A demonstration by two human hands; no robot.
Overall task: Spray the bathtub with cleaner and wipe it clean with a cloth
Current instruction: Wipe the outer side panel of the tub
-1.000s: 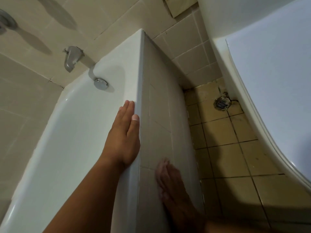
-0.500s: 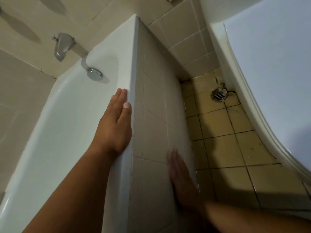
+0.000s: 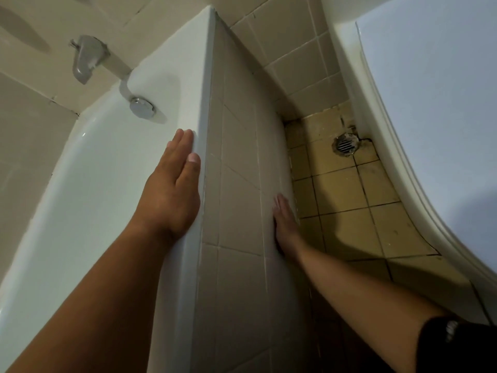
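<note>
The white bathtub (image 3: 88, 170) fills the left half of the view, with its tiled outer side panel (image 3: 239, 189) running down the middle. My left hand (image 3: 172, 189) lies flat on the tub's rim with straight fingers and holds nothing. Lower down, my right hand (image 3: 285, 222) rests flat against the foot of the tiled panel, just above the floor, also holding nothing. No spray bottle or cloth is in view.
A grey spout (image 3: 86, 59) juts from the tiled wall above the tub, with a round chrome overflow cap (image 3: 142, 107) below it. A floor drain (image 3: 345, 145) sits in the yellowish tiled floor. A white toilet (image 3: 430, 130) bulks at the right.
My right hand has slid forward and down along the tiled panel toward the floor. The view has shifted slightly; my left hand stays flat on the rim.
</note>
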